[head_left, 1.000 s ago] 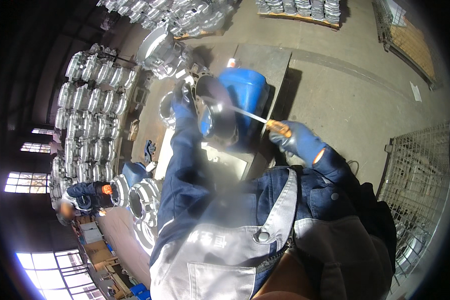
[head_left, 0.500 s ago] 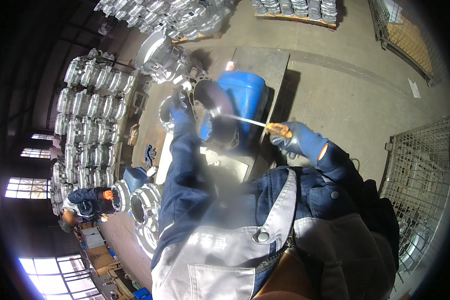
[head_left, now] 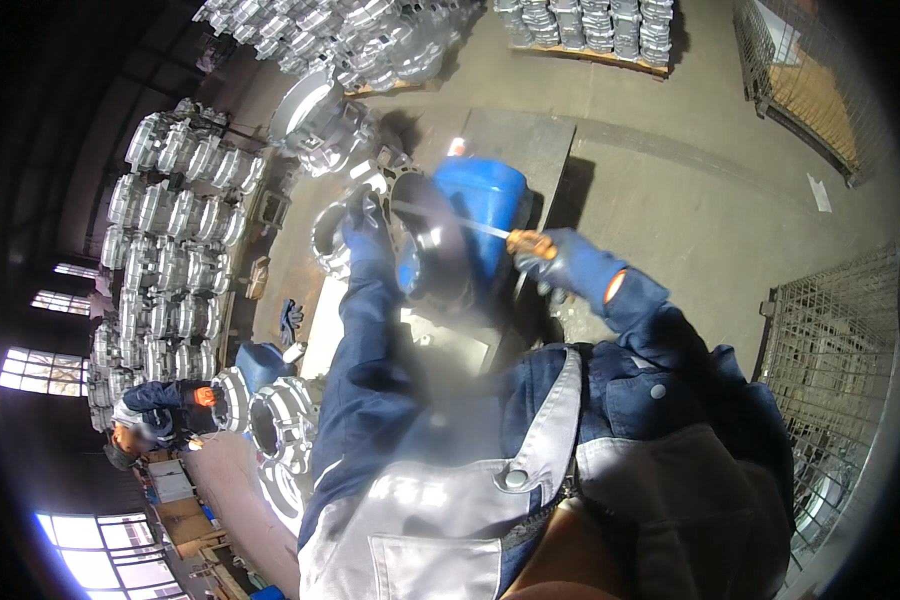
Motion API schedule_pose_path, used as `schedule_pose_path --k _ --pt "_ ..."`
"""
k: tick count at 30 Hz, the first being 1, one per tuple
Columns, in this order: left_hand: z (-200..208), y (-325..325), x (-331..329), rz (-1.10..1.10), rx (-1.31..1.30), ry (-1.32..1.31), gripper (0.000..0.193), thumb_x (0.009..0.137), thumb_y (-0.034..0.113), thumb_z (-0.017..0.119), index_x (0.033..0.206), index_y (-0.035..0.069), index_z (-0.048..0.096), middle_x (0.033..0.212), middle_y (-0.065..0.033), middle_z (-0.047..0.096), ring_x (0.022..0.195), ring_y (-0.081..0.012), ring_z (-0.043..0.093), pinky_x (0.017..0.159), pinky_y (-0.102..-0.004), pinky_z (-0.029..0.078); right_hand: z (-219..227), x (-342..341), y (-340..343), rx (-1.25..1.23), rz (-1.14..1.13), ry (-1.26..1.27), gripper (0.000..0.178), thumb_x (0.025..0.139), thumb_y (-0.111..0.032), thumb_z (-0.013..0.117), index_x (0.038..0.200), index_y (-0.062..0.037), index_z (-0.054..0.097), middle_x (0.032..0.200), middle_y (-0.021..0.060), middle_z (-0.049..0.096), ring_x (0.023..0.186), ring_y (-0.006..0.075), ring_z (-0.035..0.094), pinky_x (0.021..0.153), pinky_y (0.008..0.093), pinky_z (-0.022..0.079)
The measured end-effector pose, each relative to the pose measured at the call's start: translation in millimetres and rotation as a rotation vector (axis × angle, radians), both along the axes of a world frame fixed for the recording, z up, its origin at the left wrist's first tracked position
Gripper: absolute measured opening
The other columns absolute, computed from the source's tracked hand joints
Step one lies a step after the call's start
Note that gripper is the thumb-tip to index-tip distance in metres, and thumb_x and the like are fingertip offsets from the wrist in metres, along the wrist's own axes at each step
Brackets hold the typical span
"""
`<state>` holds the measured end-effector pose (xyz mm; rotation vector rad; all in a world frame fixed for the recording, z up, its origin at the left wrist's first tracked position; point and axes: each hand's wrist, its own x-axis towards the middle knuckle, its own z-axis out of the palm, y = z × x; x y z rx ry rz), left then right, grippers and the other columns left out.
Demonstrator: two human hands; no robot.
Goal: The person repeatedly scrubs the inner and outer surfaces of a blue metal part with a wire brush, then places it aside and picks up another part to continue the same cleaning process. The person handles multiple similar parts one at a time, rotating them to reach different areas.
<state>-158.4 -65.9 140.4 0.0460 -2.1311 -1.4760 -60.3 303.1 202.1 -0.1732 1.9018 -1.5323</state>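
Fingers of the right hand (head_left: 574,264) grip; those of the left hand (head_left: 367,226), shadowed, I cannot tell. The blurred metal housing (head_left: 448,255), at twelve o'clock, partly hides a blue container (head_left: 492,185) toward one; the gripped orange-handled tool (head_left: 533,244), at the housing's three, has an indistinct tip

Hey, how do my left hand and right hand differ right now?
The left hand is at the left edge of the metal casting, while the right hand is closed around an orange-handled tool. The right hand has an orange edge at its cuff; none shows at the left hand. Both are gloved in blue.
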Motion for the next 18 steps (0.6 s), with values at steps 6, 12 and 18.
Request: schedule_pose_path --k 6,12,18 --pt "0.9 0.7 6.0 0.055 -0.069 -0.041 0.03 0.097 0.023 0.051 0.119 0.003 0.056 0.105 -0.0154 0.062 0.096 -0.023 0.06 0.085 -0.0347 0.047 -5.1 -8.3 -2.3 -0.047 0.034 0.16 0.045 0.093 -0.025 0.06 0.133 -0.0078 0.051 0.13 0.0056 0.058 0.115 0.0139 0.056 0.096 0.0285 0.046" --pt "-9.1 -10.4 -5.3 0.105 -0.328 0.122 0.02 0.093 0.016 0.056 0.111 0.008 0.058 0.104 -0.0145 0.063 0.095 -0.0313 0.06 0.085 -0.0388 0.047 -1.6 -21.9 5.4 -0.034 0.126 0.07 0.048 0.093 -0.024 0.059 0.135 -0.0066 0.048 0.136 0.0072 0.053 0.122 0.0153 0.052 0.101 0.0289 0.041" --pt "-3.6 -7.5 -0.3 0.096 -0.289 0.117 0.017 0.091 0.012 0.056 0.108 0.008 0.058 0.102 -0.0146 0.063 0.092 -0.0313 0.06 0.083 -0.0396 0.046 0.3 -25.1 1.8 0.086 0.11 0.054 0.049 0.093 -0.029 0.058 0.137 -0.0111 0.047 0.135 0.0073 0.054 0.119 0.0158 0.053 0.099 0.0301 0.044"
